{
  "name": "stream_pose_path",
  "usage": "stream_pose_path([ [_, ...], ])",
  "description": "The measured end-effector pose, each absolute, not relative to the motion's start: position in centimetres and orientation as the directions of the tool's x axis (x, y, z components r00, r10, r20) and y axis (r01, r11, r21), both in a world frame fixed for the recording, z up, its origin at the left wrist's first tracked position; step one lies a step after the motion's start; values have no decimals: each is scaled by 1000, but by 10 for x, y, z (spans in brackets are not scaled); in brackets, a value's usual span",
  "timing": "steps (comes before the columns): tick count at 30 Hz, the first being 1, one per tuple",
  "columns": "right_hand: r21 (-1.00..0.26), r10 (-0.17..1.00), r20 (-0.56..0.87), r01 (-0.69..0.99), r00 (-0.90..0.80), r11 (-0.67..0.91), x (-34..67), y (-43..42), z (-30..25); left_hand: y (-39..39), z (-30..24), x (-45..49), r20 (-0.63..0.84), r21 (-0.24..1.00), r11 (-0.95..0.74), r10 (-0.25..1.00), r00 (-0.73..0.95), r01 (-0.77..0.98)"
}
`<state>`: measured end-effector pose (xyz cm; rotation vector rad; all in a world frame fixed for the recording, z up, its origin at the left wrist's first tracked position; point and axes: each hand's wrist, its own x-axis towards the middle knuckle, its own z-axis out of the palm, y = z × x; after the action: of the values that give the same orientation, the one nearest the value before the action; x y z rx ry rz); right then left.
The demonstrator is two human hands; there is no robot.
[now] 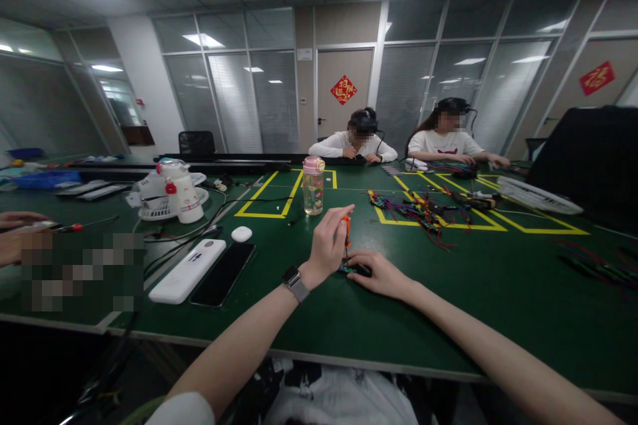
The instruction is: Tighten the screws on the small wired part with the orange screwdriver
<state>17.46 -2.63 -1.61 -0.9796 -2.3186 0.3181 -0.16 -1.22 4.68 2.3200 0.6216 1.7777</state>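
Observation:
My left hand (327,244) is raised a little above the green table (309,319), fingers closed around the orange handle of a small screwdriver (347,231) held upright. A watch sits on that wrist. My right hand (377,272) lies low on the table, fingers pressed on a small dark part (355,270) right under the screwdriver tip. What the part is I cannot make out.
A white power bank (188,270), a black phone (223,273) and a white earbud case (242,234) lie to the left. A pink-capped bottle (313,185) stands ahead. Tangled coloured wires (419,210) lie ahead right. Two people sit across the table. Another person's hand (14,232) shows at far left.

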Motion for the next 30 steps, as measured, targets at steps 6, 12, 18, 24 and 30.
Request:
stream_pose_path([
  [6, -453, 724, 441, 565, -530, 689, 173, -29, -13, -11, 48, 1, 911, 315, -912, 368, 186, 262],
  [12, -470, 720, 447, 545, -531, 694, 171, -29, -14, -12, 47, -1, 894, 339, -886, 408, 185, 316],
  [18, -459, 714, 444, 548, -541, 700, 169, -30, -12, -11, 47, -3, 859, 401, -890, 447, 250, 215],
  [24, -455, 720, 444, 558, -534, 694, 170, -31, -13, -12, 47, 1, 895, 338, -894, 402, 193, 295],
  [30, -462, 720, 437, 553, -538, 693, 170, -32, -12, -12, 47, 1, 881, 356, -879, 429, 200, 316],
])
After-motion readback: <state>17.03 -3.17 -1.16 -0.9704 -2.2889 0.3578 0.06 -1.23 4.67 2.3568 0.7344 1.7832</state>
